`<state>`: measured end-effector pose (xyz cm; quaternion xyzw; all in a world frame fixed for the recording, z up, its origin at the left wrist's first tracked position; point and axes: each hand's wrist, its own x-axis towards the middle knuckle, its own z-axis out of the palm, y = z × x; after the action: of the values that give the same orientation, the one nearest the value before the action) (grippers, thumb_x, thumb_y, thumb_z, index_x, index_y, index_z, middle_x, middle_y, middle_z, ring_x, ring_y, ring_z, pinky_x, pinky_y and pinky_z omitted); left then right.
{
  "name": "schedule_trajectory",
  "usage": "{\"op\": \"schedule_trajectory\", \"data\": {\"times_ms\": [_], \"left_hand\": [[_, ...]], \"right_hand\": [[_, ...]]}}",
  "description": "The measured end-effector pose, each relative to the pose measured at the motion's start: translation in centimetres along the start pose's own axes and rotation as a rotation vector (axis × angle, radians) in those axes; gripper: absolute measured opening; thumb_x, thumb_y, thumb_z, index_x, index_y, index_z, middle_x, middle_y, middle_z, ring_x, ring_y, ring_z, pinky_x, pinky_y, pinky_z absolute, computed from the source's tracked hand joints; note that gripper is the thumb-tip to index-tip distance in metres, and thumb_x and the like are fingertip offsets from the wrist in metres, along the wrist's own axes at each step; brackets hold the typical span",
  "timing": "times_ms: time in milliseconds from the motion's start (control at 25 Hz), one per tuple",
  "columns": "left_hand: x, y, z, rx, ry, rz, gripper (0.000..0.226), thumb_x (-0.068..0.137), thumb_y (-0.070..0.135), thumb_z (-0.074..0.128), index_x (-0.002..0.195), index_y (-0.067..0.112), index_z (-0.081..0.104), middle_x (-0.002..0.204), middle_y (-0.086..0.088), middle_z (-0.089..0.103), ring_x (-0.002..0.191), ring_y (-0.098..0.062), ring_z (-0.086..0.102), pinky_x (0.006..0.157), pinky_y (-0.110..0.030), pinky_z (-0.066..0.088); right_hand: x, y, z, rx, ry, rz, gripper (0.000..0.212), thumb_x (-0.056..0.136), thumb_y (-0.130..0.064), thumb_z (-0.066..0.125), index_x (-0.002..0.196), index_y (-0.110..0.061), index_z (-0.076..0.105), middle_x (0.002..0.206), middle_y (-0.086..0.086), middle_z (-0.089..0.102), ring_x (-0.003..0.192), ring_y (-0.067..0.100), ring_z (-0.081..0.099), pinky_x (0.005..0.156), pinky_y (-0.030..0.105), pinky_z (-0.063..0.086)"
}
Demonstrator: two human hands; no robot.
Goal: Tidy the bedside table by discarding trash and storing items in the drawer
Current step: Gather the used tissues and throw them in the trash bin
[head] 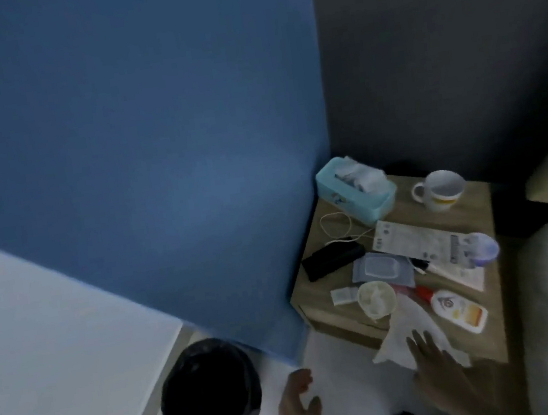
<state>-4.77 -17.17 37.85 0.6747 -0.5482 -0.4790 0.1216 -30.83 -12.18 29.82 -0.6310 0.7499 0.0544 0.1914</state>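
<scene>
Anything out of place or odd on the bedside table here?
Yes. A crumpled white tissue hangs over the front edge of the bedside table, by the right hand. Beside it a white bottle lies on its side, and a small cup holds wadded paper.

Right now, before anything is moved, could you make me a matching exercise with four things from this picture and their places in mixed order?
Things:
1. tissue box
2. mug
3. bin
4. crumpled paper

Places:
A. on the floor, left of the bedside table
B. front edge of the table, at the right hand
C. back left corner of the table
D. back right part of the table

Pairs: 1-C, 2-D, 3-A, 4-B
</scene>
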Motion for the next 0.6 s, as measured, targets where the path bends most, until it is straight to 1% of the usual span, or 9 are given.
{"op": "schedule_trajectory", "data": {"times_ms": [40,80,160,200,280,320,400,480,600], "left_hand": [[-1.0,1.0,0.7,-0.020,0.041,-0.026,0.039,0.062,0.013,0.056,0.094,0.035,0.051,0.105,-0.001,0.061,0.102,-0.021,0.056,0.076,-0.006,0.039],[-2.5,2.3,1.6,-0.013,0.057,-0.046,0.040,0.070,0.007,0.057,0.099,0.034,0.050,0.113,0.000,0.060,0.107,-0.018,0.054,0.082,-0.011,0.040],[-4.1,3.8,3.2,0.035,0.117,-0.044,0.044,0.081,0.004,0.054,0.114,0.034,0.047,0.129,0.002,0.052,0.120,-0.014,0.048,0.097,-0.021,0.038],[-4.4,4.3,4.0,0.058,0.122,-0.054,0.046,0.085,0.006,0.052,0.122,0.032,0.045,0.135,0.004,0.047,0.126,-0.014,0.044,0.103,-0.023,0.035],[-4.4,5.4,6.0,0.127,0.089,-0.051,0.052,0.089,0.011,0.049,0.137,0.029,0.038,0.147,0.007,0.036,0.136,-0.012,0.034,0.110,-0.023,0.027],[-4.1,6.0,7.1,0.164,0.053,-0.029,0.056,0.090,0.013,0.047,0.141,0.028,0.033,0.152,0.008,0.029,0.140,-0.012,0.029,0.113,-0.024,0.024],[-3.6,7.0,9.9,0.234,0.003,0.032,0.060,0.090,0.013,0.046,0.146,0.024,0.027,0.157,0.007,0.021,0.145,-0.012,0.018,0.117,-0.028,0.017],[-2.7,7.3,12.6,0.267,-0.021,0.057,0.062,0.090,0.013,0.047,0.147,0.023,0.025,0.159,0.006,0.017,0.147,-0.014,0.012,0.118,-0.034,0.015],[-2.2,6.2,16.9,0.252,0.029,0.040,0.062,0.090,0.015,0.047,0.148,0.020,0.023,0.160,0.003,0.013,0.148,-0.017,0.008,0.119,-0.040,0.017]], "right_hand": [[0.4,1.0,0.3,-0.054,0.017,-0.019,0.057,0.093,-0.037,0.037,0.133,0.003,0.037,0.139,0.003,0.042,0.124,0.033,0.051,0.082,0.048,0.052],[1.0,1.7,-0.1,-0.048,-0.149,-0.004,0.055,0.095,-0.037,0.021,0.125,0.004,0.042,0.129,0.010,0.056,0.110,0.036,0.061,0.069,0.051,0.056],[1.1,3.1,0.6,-0.110,-0.298,-0.002,0.051,0.085,-0.038,0.046,0.112,0.004,0.058,0.118,0.018,0.061,0.094,0.041,0.068,0.057,0.054,0.057],[1.1,3.7,-0.1,-0.168,-0.399,-0.005,0.059,0.079,-0.037,0.059,0.122,0.003,0.054,0.132,0.017,0.050,0.110,0.040,0.060,0.073,0.055,0.056],[1.9,5.3,-0.2,-0.233,-0.183,-0.061,0.071,0.086,-0.038,0.054,0.142,-0.005,0.028,0.153,0.012,0.025,0.139,0.032,0.030,0.105,0.045,0.035],[2.0,5.7,-0.2,-0.187,-0.168,-0.087,0.073,0.083,-0.039,0.059,0.142,-0.006,0.031,0.151,0.015,0.030,0.138,0.033,0.031,0.106,0.045,0.035],[2.4,6.8,-0.2,-0.234,-0.323,-0.176,0.081,0.048,-0.034,0.087,0.117,-0.001,0.061,0.124,0.023,0.061,0.110,0.040,0.060,0.081,0.053,0.054],[3.5,8.5,1.7,-0.204,-0.275,-0.229,0.081,0.028,-0.027,0.093,0.099,0.002,0.070,0.104,0.025,0.069,0.091,0.040,0.068,0.064,0.052,0.058],[5.0,9.7,2.7,-0.338,-0.245,-0.380,0.069,0.051,-0.033,0.084,0.106,0.004,0.065,0.112,0.028,0.065,0.102,0.042,0.063,0.089,0.057,0.047]]}}
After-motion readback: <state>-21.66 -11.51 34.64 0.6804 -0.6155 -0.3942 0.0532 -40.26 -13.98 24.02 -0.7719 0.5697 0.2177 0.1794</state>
